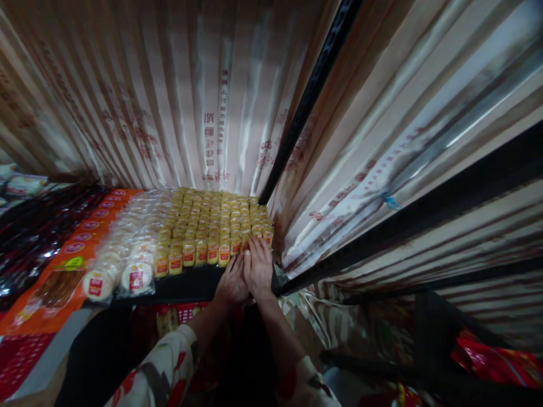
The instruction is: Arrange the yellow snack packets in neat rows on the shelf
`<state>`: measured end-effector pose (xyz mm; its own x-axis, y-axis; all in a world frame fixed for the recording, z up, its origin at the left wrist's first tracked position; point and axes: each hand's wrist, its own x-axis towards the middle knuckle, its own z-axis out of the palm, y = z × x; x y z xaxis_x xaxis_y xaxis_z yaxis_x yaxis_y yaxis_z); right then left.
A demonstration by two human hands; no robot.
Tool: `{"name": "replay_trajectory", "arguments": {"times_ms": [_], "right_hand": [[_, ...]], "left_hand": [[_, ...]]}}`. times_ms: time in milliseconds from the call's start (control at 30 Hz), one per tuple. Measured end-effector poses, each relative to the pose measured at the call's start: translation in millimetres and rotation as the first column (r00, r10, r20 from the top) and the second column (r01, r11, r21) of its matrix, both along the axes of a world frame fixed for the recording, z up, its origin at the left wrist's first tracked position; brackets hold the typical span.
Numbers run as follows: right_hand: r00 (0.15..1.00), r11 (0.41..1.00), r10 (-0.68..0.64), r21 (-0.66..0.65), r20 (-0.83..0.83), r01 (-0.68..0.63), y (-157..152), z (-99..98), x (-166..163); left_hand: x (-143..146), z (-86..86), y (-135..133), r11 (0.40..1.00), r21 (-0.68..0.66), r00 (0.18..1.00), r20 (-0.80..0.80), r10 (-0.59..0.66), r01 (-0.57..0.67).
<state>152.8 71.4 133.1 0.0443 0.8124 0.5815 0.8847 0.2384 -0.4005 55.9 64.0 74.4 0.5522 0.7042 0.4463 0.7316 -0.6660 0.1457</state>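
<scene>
Several small yellow packets (212, 223) with red labels stand in tight rows on a dark shelf (186, 285). My left hand (231, 280) and my right hand (258, 265) lie side by side at the front right corner of the rows. Both have their fingers stretched out flat, pressing against the nearest yellow packets. Neither hand grips anything. My sleeves are patterned in white and red.
Round white packaged cakes (127, 265) fill the shelf left of the yellow packets. Orange packs (63, 282) and dark packs (29, 237) lie further left. Striped plastic sheeting (169, 102) hangs behind and to the right, with a black post (305, 102). A red basket (182, 314) sits below the shelf.
</scene>
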Motion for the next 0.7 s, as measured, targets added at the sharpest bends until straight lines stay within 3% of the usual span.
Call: {"name": "replay_trajectory", "arguments": {"times_ms": [200,433,600,700], "right_hand": [[0.981,0.992,0.027,-0.125,0.192,-0.003,27,16.9,3],[0.974,0.988,-0.014,-0.145,0.225,0.048,41,24.6,-3],[0.965,0.969,0.058,-0.248,0.258,0.008,56,22.4,-4],[0.968,0.971,0.046,-0.240,0.247,0.015,64,24.0,-7]], "left_hand": [[1,4.6,-2,0.999,-0.046,0.998,0.055,-0.017,0.019],[3,8.8,-2,0.995,-0.099,0.993,0.122,-0.008,0.021],[3,10.4,-3,0.992,-0.129,0.994,0.110,0.009,0.005],[3,11.0,-3,0.994,-0.110,0.995,0.098,0.029,-0.018]]}}
